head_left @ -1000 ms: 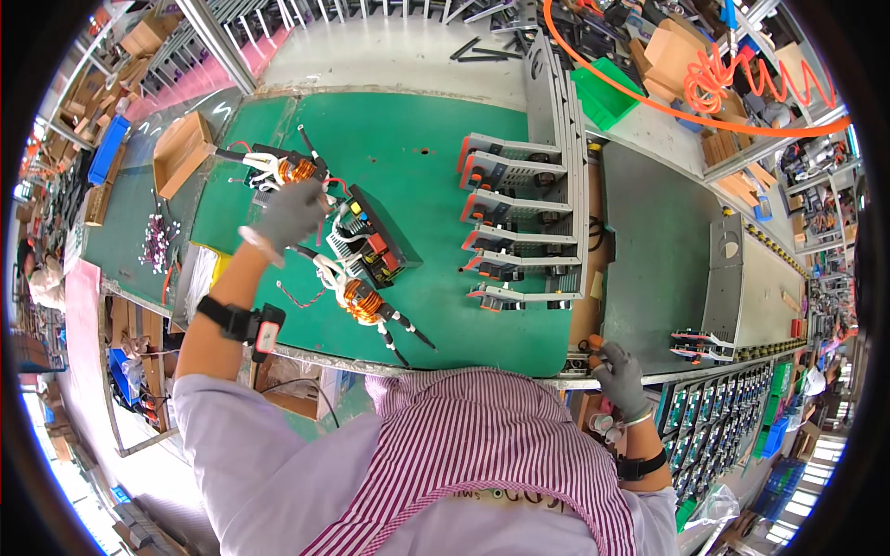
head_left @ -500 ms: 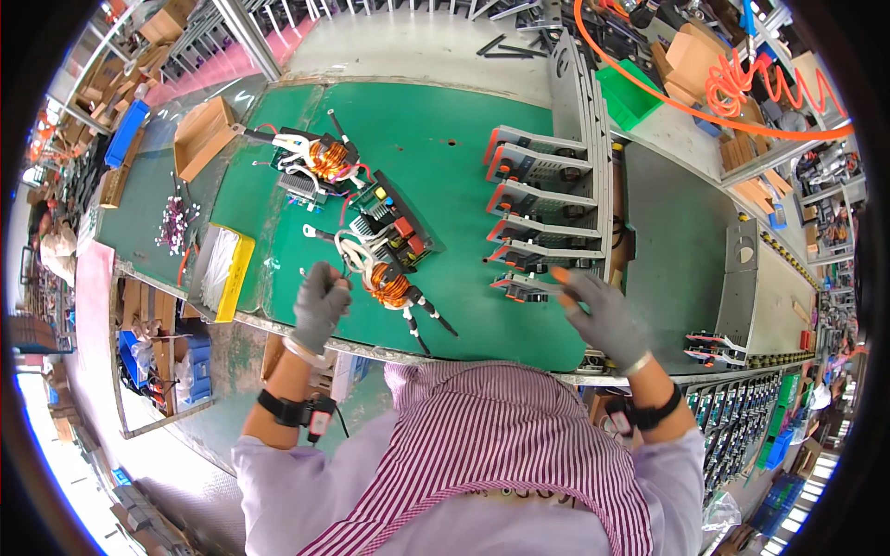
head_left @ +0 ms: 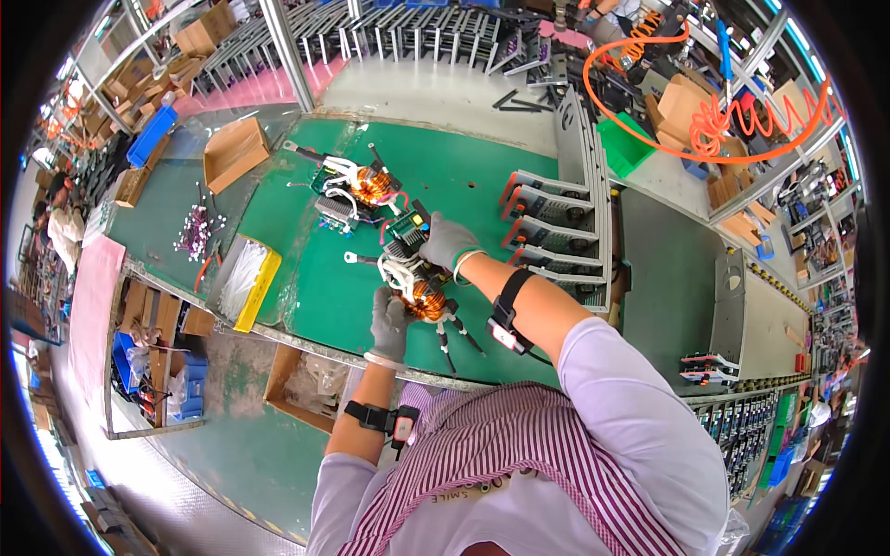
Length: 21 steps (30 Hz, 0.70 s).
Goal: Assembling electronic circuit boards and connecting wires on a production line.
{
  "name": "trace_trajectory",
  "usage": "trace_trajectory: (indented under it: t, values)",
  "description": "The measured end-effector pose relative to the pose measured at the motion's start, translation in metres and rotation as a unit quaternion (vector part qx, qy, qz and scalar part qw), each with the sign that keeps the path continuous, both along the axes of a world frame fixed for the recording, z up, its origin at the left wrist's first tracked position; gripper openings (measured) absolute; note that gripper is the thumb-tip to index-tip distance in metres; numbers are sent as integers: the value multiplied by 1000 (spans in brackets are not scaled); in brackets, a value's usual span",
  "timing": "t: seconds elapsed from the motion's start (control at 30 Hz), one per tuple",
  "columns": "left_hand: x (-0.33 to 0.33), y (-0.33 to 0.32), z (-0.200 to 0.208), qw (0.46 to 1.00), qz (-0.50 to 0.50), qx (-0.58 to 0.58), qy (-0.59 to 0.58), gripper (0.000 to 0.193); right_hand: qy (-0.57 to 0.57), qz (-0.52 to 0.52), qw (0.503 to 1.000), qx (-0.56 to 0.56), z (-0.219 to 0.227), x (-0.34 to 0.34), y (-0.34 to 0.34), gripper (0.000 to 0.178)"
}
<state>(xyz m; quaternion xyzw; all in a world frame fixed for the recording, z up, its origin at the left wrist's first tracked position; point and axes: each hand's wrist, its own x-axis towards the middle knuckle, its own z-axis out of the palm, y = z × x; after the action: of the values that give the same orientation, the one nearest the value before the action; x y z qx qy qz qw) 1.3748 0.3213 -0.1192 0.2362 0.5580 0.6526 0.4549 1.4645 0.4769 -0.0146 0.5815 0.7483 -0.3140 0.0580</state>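
My right hand [head_left: 449, 243], in a grey glove, grips the board end of a circuit board assembly [head_left: 404, 243] from the right. The near end of this assembly carries a copper-wound coil [head_left: 426, 302], white cables and black-tipped leads. At the coil's left side my gloved left hand [head_left: 389, 326] has its fingers curled against it; their tips are partly hidden. A second assembly with a copper coil [head_left: 373, 186] and a finned heat sink lies just beyond, on the green mat [head_left: 482, 167]. Grey metal panels [head_left: 547, 232] with orange-red ends stand in a row to the right.
A yellow-edged tray [head_left: 258, 289] of white strips sits at the left, with an open cardboard box [head_left: 234, 156] behind it. A green bin [head_left: 625, 145] and a coiled orange hose [head_left: 709, 130] are at the back right. Dark frames stand in rows at the back.
My right hand has swung left from beside the metal panels onto the near assembly. My left hand has moved right to its coil. The whole view has shifted slightly.
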Motion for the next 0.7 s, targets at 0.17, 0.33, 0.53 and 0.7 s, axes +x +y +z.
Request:
trace_trajectory:
  t: [0.17,0.33,0.53,0.7]
  values:
    - [16,-12,60,969,-20,108,221,13,17,52,996,76,33,32,-14,52]
    - [55,-28,177,876,-114,255,392,22,209,10,976,61,116,111,-42,55]
    - [159,5,260,753,-267,447,401,31,242,-49,929,276,208,250,-48,56]
    - [286,26,261,735,-399,447,316,28,162,-68,938,300,252,380,-69,46]
